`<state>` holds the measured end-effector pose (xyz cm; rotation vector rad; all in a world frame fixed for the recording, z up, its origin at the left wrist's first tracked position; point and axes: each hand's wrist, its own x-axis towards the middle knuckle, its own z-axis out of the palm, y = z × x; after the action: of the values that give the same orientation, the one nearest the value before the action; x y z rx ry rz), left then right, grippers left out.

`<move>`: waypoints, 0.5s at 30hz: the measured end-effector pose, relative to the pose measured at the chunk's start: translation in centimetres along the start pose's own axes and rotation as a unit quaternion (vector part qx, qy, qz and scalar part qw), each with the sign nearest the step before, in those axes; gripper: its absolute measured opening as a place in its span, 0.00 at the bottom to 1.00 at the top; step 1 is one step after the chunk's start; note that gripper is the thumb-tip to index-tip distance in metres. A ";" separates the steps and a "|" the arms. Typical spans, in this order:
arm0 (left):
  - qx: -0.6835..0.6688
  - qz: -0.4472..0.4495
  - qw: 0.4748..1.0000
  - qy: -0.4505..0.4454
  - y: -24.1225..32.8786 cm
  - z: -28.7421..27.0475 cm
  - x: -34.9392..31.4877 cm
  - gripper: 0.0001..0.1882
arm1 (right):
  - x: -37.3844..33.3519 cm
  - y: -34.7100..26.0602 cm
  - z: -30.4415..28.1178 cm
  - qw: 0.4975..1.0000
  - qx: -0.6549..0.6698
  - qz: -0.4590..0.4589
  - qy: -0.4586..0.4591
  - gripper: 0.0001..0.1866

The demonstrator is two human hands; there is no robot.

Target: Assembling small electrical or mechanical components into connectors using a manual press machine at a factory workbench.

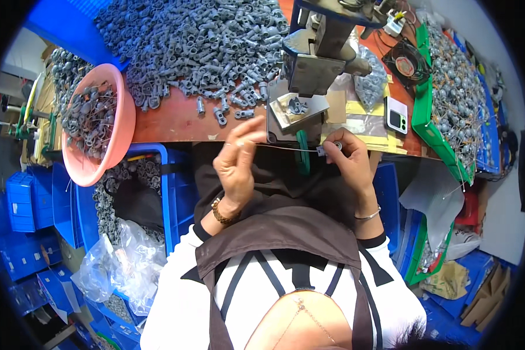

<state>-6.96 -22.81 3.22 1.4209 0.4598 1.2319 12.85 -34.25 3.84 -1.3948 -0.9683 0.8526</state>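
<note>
My left hand (237, 158) and my right hand (347, 158) are raised in front of my lap, just below the edge of the wooden bench (175, 119). A thin wire (286, 148) stretches between them. The left fingers pinch one end of it. The right fingers hold the other end together with a small grey part (322, 150). Right above the hands stands a small metal press (312, 55) with a grey part (297, 105) lying on its plate.
A large heap of grey parts (204, 41) covers the bench behind. A pink bowl (124, 125) with wired parts stands at left. A green tray (434, 137) of wired parts, a phone (396, 115) and a small fan (408, 63) lie at right. Blue crates (172, 192) surround my legs.
</note>
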 end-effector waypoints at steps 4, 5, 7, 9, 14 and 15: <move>0.357 0.058 0.932 0.034 -1.8 -3.5 1.5 0.23 | -0.4 0.6 -1.5 0.997 0.036 0.044 0.052 0.03; 0.500 0.078 0.862 0.010 -2.7 -4.2 1.8 0.27 | -0.6 0.5 -1.6 0.989 0.110 0.083 0.044 0.04; 0.559 0.044 0.827 -0.021 -5.2 -5.0 2.1 0.38 | -0.8 0.4 -1.4 0.975 0.184 0.121 0.038 0.04; 0.652 0.012 0.757 -0.041 -7.1 -5.0 3.1 0.44 | -0.7 0.6 -0.7 0.993 0.054 0.104 -0.001 0.04; 0.663 0.064 0.742 -0.072 -8.9 -6.2 6.3 0.44 | 0.1 -0.6 0.4 0.993 0.070 0.097 -0.012 0.09; 0.667 0.062 0.739 -0.075 -9.0 -6.4 6.5 0.44 | 0.5 -0.5 0.3 0.993 0.067 0.099 -0.004 0.09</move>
<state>-6.74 -11.81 -3.32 2.7558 1.3036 0.7750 12.71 -33.71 4.36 -1.3869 -0.7723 1.0520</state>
